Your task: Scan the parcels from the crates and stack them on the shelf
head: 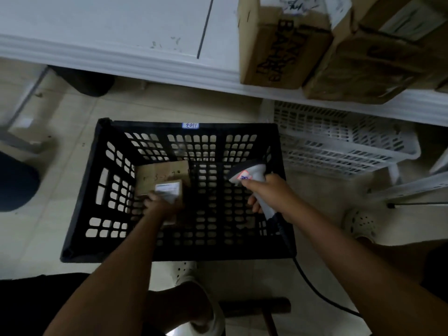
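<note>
A black slatted crate (80, 190) stands on the floor in front of me. Inside it, at the left, my left hand (161, 204) grips a small cardboard parcel (171, 190) with a white label. A second, flatter cardboard parcel (162, 172) lies just behind it on the crate's bottom. My right hand (269, 192) holds a grey handheld scanner (249, 175) by its handle over the crate's right side, its head pointing left toward the parcels. The scanner's black cable (312, 284) trails down to the right.
A white shelf (121, 32) runs across the top, with two brown cardboard boxes (281, 44) (371, 59) stacked at its right. A white slatted crate (339, 141) sits under the shelf at the right. White perforated shoes (361, 224) and a dark stool (17, 180) are nearby.
</note>
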`<action>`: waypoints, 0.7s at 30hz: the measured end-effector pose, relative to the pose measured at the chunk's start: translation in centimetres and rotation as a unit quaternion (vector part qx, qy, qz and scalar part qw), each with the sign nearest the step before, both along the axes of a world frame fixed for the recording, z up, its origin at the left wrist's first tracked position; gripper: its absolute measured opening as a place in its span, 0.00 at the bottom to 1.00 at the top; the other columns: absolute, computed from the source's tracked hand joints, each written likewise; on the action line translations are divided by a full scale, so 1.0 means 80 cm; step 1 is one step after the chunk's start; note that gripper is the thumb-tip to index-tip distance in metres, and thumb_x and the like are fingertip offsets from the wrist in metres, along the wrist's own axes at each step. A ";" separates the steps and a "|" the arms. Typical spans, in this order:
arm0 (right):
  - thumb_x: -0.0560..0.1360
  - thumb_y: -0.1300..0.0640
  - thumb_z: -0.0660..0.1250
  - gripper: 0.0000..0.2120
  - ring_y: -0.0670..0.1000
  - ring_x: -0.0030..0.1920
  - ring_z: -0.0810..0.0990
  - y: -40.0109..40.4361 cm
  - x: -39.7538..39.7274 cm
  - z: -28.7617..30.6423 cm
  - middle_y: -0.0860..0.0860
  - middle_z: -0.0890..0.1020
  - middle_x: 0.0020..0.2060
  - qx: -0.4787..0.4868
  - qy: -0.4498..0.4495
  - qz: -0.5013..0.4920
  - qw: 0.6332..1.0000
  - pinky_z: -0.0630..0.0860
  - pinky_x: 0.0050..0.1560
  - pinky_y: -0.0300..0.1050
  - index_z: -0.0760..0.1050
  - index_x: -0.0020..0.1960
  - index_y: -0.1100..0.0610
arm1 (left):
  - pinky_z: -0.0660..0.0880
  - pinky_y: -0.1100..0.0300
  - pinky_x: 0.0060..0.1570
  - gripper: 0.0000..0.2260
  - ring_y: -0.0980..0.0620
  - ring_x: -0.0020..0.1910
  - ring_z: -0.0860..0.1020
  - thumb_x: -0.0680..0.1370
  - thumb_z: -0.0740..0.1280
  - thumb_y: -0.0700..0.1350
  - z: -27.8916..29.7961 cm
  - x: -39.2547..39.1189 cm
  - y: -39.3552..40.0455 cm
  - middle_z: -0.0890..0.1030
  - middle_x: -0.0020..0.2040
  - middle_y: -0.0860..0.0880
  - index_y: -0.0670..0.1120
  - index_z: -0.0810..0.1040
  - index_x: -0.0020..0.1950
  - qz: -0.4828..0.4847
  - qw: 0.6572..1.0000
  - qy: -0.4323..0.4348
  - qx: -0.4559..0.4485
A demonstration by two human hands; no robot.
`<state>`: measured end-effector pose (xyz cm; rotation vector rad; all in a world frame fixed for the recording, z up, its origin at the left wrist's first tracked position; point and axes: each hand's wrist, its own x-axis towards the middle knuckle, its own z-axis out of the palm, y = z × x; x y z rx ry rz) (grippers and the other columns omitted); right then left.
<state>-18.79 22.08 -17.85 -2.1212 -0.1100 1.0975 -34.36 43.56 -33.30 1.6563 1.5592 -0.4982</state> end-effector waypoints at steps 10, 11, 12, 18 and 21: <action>0.78 0.45 0.66 0.15 0.57 0.35 0.85 -0.058 0.007 0.027 0.56 0.84 0.33 0.089 -0.136 -0.114 0.980 0.83 0.44 0.58 0.78 0.40 0.55 | 0.74 0.47 0.66 0.43 0.47 0.60 0.81 0.60 0.80 0.66 0.165 0.029 -0.101 0.83 0.60 0.48 0.49 0.72 0.69 -0.040 0.924 -0.304 -0.228; 0.78 0.44 0.66 0.15 0.57 0.36 0.85 -0.068 0.004 0.033 0.55 0.85 0.34 0.096 -0.152 -0.122 0.976 0.83 0.45 0.59 0.77 0.39 0.53 | 0.75 0.46 0.66 0.42 0.48 0.59 0.82 0.60 0.81 0.64 0.175 0.031 -0.112 0.83 0.60 0.48 0.49 0.73 0.69 -0.042 0.916 -0.324 -0.232; 0.78 0.44 0.66 0.15 0.56 0.37 0.85 -0.078 0.000 0.038 0.55 0.84 0.35 0.106 -0.155 -0.131 0.973 0.83 0.46 0.60 0.77 0.40 0.53 | 0.75 0.46 0.65 0.37 0.48 0.58 0.83 0.63 0.81 0.61 0.197 0.033 -0.129 0.84 0.58 0.48 0.49 0.74 0.66 -0.050 0.911 -0.343 -0.223; 0.79 0.43 0.64 0.19 0.55 0.38 0.82 -0.149 -0.008 0.083 0.56 0.83 0.37 0.104 -0.214 -0.197 0.951 0.79 0.42 0.50 0.79 0.41 0.57 | 0.80 0.50 0.58 0.23 0.50 0.53 0.84 0.75 0.75 0.52 0.268 0.045 -0.213 0.84 0.57 0.49 0.51 0.72 0.66 -0.063 0.873 -0.449 -0.181; 0.79 0.44 0.65 0.18 0.53 0.37 0.80 -0.185 -0.005 0.100 0.57 0.82 0.39 0.117 -0.221 -0.251 0.935 0.76 0.39 0.47 0.79 0.42 0.58 | 0.75 0.45 0.65 0.27 0.47 0.58 0.83 0.75 0.75 0.49 0.277 0.052 -0.232 0.82 0.62 0.47 0.58 0.68 0.71 -0.071 0.836 -0.490 -0.235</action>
